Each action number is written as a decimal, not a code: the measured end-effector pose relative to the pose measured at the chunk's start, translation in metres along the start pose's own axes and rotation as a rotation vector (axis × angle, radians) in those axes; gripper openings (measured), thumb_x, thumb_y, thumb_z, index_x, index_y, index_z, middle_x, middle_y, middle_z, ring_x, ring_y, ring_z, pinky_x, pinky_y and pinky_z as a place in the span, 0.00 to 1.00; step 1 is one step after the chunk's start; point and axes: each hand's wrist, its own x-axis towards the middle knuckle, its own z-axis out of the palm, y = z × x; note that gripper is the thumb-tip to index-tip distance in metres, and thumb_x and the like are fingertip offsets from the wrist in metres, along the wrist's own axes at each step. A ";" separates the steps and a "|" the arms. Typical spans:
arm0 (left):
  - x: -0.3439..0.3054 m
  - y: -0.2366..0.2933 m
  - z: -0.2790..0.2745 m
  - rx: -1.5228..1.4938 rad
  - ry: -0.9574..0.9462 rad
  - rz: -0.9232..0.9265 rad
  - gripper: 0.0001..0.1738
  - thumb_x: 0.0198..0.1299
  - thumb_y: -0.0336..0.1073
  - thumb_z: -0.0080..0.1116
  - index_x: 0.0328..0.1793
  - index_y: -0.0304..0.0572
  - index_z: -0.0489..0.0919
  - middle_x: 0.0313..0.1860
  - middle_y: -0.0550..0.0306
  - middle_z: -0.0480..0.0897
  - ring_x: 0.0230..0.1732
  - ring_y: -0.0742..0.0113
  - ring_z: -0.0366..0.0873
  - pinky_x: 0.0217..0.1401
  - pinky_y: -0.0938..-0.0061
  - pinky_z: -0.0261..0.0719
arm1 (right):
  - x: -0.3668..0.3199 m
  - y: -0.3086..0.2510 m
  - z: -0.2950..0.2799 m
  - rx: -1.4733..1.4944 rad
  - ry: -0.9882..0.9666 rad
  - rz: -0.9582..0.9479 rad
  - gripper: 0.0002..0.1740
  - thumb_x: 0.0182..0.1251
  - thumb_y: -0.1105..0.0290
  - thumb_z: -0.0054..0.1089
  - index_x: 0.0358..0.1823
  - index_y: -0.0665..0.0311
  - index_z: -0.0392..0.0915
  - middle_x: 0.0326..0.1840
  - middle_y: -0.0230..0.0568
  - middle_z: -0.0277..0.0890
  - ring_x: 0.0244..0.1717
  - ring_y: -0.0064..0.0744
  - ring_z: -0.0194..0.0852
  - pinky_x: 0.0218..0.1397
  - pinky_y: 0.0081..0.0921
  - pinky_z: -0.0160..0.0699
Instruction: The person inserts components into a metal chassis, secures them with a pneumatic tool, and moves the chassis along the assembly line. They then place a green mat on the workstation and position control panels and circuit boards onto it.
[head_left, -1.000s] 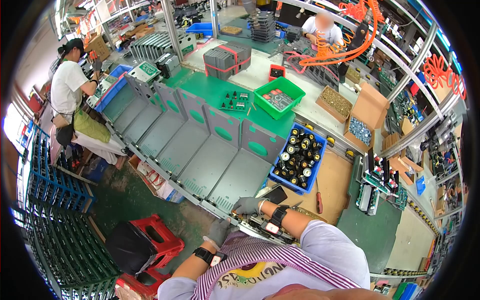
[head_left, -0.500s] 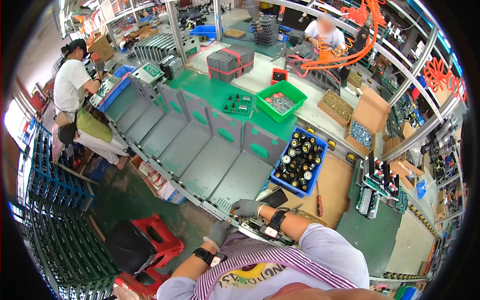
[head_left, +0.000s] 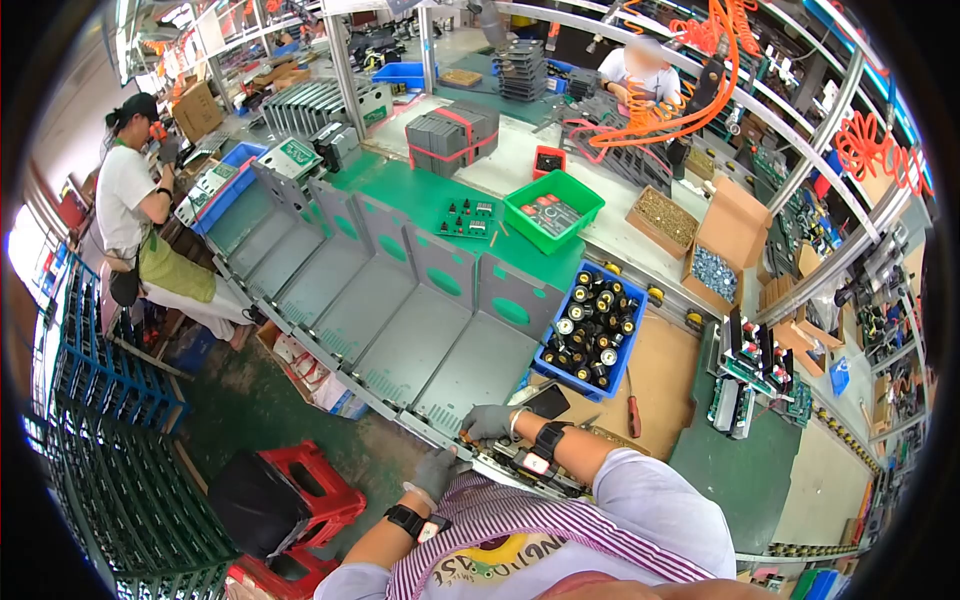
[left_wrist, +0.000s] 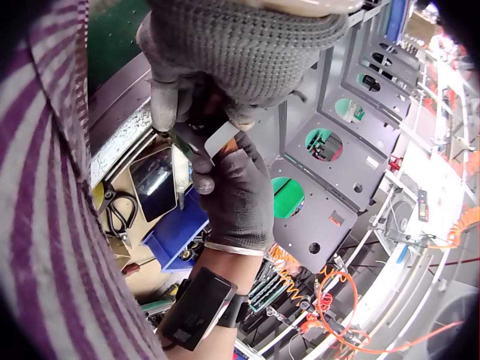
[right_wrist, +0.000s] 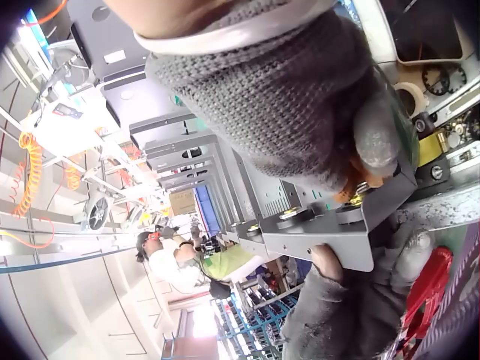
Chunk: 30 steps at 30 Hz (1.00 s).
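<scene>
Left hand [head_left: 435,472], gloved, is curled round the front flange of the nearest gray sheet-metal chassis [head_left: 472,368], one bare fingertip pressed on the flange's outer face. Right hand [head_left: 488,422], also gloved, is just above it at the same front corner, fingers bent down and pinching a small brass fitting [right_wrist: 357,199] on the flange; the exact contact is partly hidden by the glove. Similar fittings sit along the flanges of the next chassis in the row. Red stool [head_left: 315,488] with a black cover is on the floor beside the worker's left arm. Just past the right hand: dark-screened device [head_left: 548,400] and pliers [left_wrist: 117,214], with a red-handled screwdriver [head_left: 633,415] lying on a brown board [head_left: 665,365]. Blue bin [head_left: 627,352] full of black cylindrical parts is beside the nearest chassis' upright plate. Behind the row, on the green surface [head_left: 390,178]: small circuit board [head_left: 467,217] and a green bin [head_left: 522,212] holding gray parts. Farther back, a gray stack [head_left: 440,138] bound with red strap, plus an open carton [head_left: 712,270] of bluish small parts. Person in a black cap [head_left: 130,200] stands at the row's far end; another in white [head_left: 640,75] is across the line behind orange coiled hoses [head_left: 655,115].
</scene>
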 end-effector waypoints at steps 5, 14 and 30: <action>-0.004 0.021 0.004 -0.113 0.036 -0.090 0.13 0.61 0.35 0.51 0.37 0.28 0.74 0.30 0.46 0.76 0.32 0.61 0.77 0.32 0.70 0.78 | -0.003 -0.013 -0.004 -0.214 -0.016 0.020 0.21 0.49 0.67 0.52 0.45 0.70 0.76 0.26 0.40 0.76 0.20 0.26 0.70 0.25 0.22 0.71; -0.008 0.061 0.013 -0.256 0.029 -0.339 0.18 0.61 0.36 0.48 0.48 0.23 0.68 0.41 0.45 0.76 0.39 0.60 0.77 0.42 0.74 0.79 | 0.001 0.005 0.008 -0.002 0.101 -0.082 0.20 0.53 0.60 0.51 0.41 0.68 0.77 0.26 0.42 0.76 0.25 0.29 0.73 0.29 0.27 0.72; -0.008 0.054 0.011 -0.313 0.005 -0.283 0.15 0.62 0.34 0.48 0.47 0.24 0.68 0.43 0.45 0.75 0.41 0.59 0.76 0.44 0.72 0.80 | 0.009 -0.017 0.020 -0.543 0.282 0.110 0.31 0.59 0.44 0.41 0.32 0.68 0.79 0.31 0.50 0.78 0.33 0.44 0.76 0.42 0.35 0.70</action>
